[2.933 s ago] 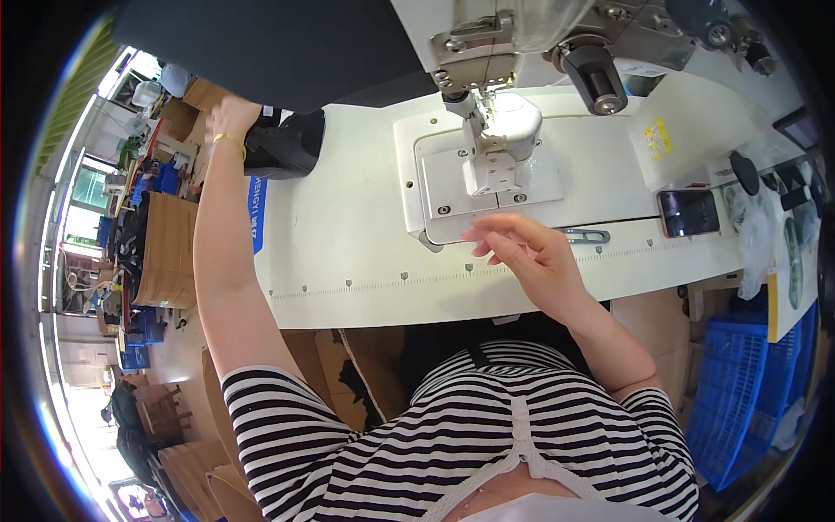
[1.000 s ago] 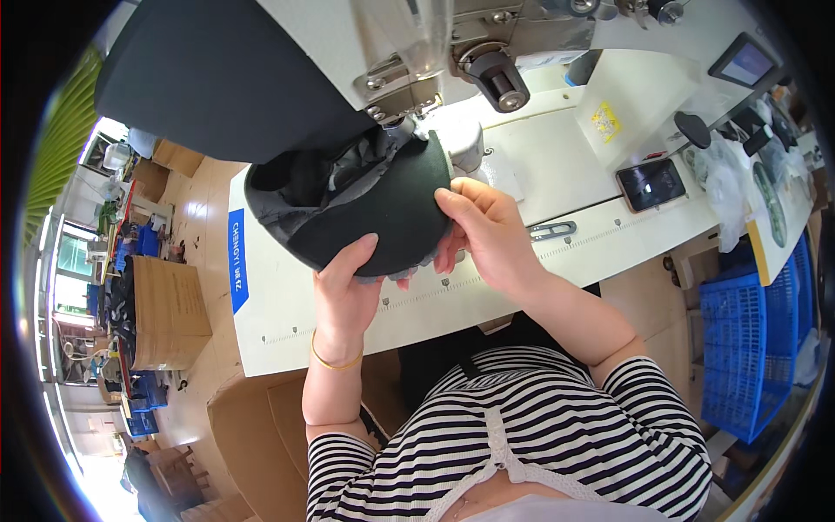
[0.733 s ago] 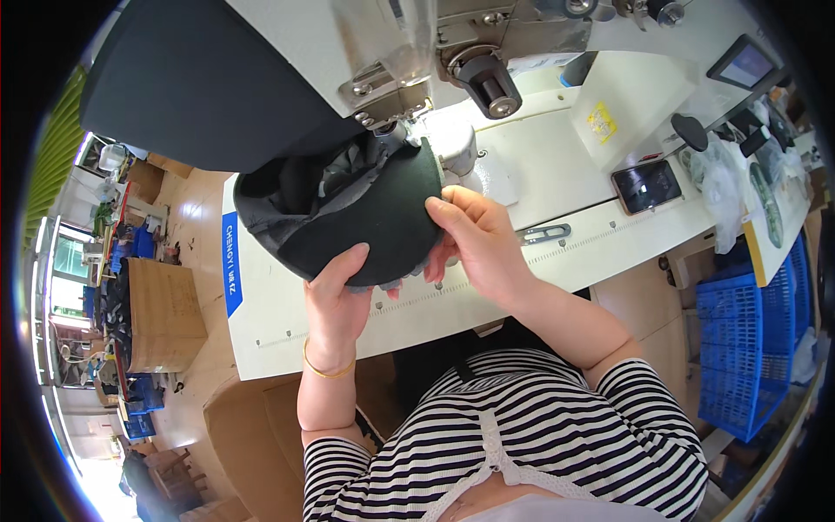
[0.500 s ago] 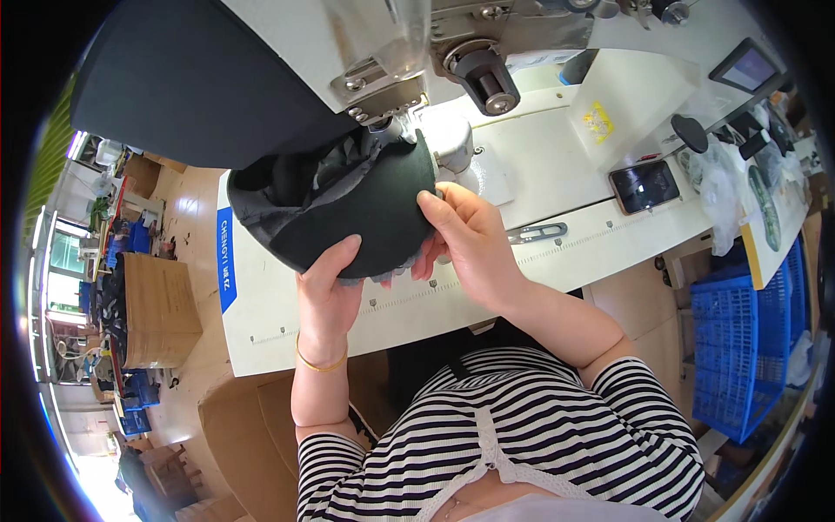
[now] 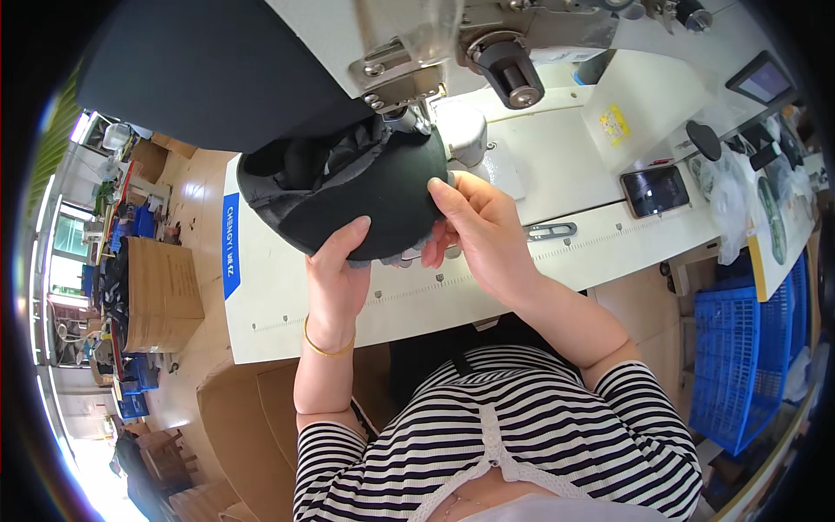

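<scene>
A black cap (image 5: 374, 197) with a curved brim lies at the sewing machine (image 5: 407, 97), its upper edge by the presser foot. Folds of dark fabric bunch inside the crown, and greyish ragged cloth shows beneath the brim's near edge. My left hand (image 5: 338, 270) is closed on the brim's near left part, thumb on top and fingers hidden underneath. Farther right, my right hand (image 5: 478, 226) pinches the brim's right end between the thumb and curled fingers. Thread snips (image 5: 551, 231) lie on the table just right of that hand.
The white sewing table (image 5: 287, 341) has a ruler scale along its near edge. A phone (image 5: 654, 190), plastic bags (image 5: 720, 209) and a small screen (image 5: 762, 80) are at the right. Blue crates (image 5: 739, 357) stand beyond it. Cardboard boxes (image 5: 163, 291) sit on the floor at left.
The whole view has shifted slightly, with machine and table moving rightward in the picture. Both hands keep their hold on the cap, which has turned a little under the machine.
</scene>
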Motion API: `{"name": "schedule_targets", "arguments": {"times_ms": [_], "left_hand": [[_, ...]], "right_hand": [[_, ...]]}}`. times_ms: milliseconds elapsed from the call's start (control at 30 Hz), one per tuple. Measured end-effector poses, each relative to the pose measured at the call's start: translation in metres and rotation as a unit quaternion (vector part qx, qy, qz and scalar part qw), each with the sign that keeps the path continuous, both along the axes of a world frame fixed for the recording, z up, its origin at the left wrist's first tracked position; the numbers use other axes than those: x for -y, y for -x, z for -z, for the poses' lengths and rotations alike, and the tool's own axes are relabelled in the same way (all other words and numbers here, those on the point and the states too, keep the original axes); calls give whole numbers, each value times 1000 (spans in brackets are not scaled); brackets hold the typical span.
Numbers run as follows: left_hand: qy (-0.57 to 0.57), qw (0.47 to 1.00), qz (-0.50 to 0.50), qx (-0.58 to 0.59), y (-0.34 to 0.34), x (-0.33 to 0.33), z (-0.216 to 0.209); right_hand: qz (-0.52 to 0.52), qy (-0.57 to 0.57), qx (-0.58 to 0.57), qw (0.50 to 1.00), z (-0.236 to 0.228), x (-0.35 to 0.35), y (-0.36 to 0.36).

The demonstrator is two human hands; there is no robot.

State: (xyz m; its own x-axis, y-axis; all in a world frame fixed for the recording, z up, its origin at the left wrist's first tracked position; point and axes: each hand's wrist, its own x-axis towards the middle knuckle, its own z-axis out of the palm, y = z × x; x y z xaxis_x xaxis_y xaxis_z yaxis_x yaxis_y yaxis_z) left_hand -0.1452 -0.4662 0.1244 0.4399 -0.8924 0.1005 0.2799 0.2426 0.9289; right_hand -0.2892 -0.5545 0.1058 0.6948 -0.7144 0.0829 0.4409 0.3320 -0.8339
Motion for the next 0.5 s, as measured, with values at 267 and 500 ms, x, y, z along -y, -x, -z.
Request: {"name": "schedule_targets", "arguments": {"times_ms": [267,500], "left_hand": [[24,999,-40,-6,1,14,11],[39,997,-62,-27,2,25,14]], "right_hand": [[12,18,2,1000,-1,8,-3],[14,15,23,1000,0,12,-10]]}}
